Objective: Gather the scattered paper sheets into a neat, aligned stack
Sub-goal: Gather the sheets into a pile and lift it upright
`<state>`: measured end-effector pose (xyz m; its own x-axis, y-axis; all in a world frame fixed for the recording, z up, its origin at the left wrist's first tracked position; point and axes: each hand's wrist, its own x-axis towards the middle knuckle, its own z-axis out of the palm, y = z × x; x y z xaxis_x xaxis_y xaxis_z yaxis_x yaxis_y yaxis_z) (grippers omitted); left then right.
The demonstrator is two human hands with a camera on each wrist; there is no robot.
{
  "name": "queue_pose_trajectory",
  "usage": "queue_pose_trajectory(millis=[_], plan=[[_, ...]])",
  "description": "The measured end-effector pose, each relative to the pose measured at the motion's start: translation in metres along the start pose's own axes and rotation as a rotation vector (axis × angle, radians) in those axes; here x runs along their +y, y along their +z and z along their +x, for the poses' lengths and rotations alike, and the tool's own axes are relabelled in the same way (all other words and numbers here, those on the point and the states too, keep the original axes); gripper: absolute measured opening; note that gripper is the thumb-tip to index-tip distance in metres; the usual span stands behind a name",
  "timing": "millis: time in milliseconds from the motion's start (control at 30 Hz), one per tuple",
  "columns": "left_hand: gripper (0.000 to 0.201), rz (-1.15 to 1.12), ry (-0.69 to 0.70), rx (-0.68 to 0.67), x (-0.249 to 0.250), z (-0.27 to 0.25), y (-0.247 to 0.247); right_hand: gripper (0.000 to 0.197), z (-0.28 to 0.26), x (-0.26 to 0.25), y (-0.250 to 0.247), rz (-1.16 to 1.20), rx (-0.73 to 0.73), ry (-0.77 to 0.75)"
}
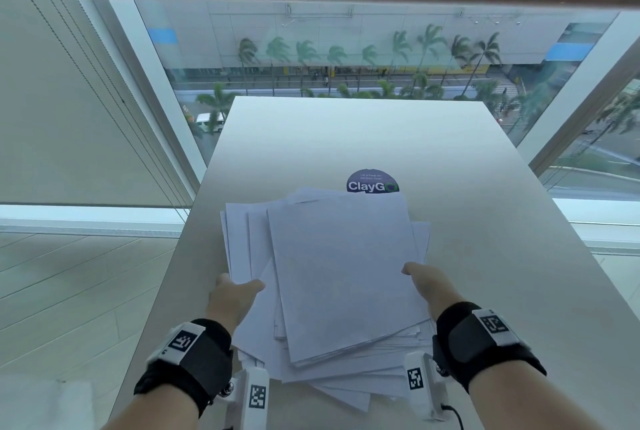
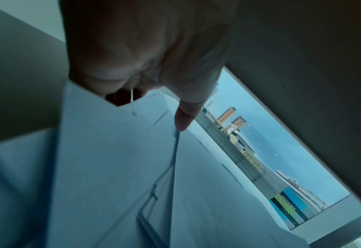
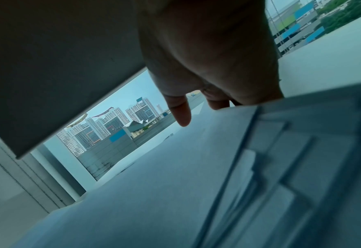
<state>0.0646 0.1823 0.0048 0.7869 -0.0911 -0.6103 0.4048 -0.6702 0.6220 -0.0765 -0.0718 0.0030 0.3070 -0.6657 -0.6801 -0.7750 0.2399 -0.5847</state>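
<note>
A loose pile of white paper sheets (image 1: 339, 270) lies fanned and crooked on the white table (image 1: 346, 138), its corners sticking out at the near and left sides. My left hand (image 1: 239, 294) holds the pile's left edge, thumb on top and fingers hidden beneath the sheets. My right hand (image 1: 420, 280) holds the right edge the same way. The left wrist view shows the left hand's thumb (image 2: 182, 120) lying on the top sheets (image 2: 111, 167). The right wrist view shows the right hand's thumb (image 3: 182, 115) over the paper (image 3: 154, 184), with its fingers tucked under the edge.
A round blue "ClayGo" sticker (image 1: 372, 181) on the table is partly covered by the pile's far edge. The narrow table runs away from me to a large window (image 1: 346, 48). Pale floor (image 1: 69, 291) lies off the table's left edge.
</note>
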Motion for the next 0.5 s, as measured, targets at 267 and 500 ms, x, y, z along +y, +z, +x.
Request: queue_pose_trajectory(millis=[267,500], plan=[[0.082,-0.060,0.013,0.004,0.009,-0.001,0.005,0.049,-0.002,-0.007,-0.002,-0.046,-0.024,0.000],[0.079,-0.057,-0.004,0.041,0.004,-0.001,0.012,0.050,-0.008,-0.015,-0.002,-0.099,-0.005,-0.043]])
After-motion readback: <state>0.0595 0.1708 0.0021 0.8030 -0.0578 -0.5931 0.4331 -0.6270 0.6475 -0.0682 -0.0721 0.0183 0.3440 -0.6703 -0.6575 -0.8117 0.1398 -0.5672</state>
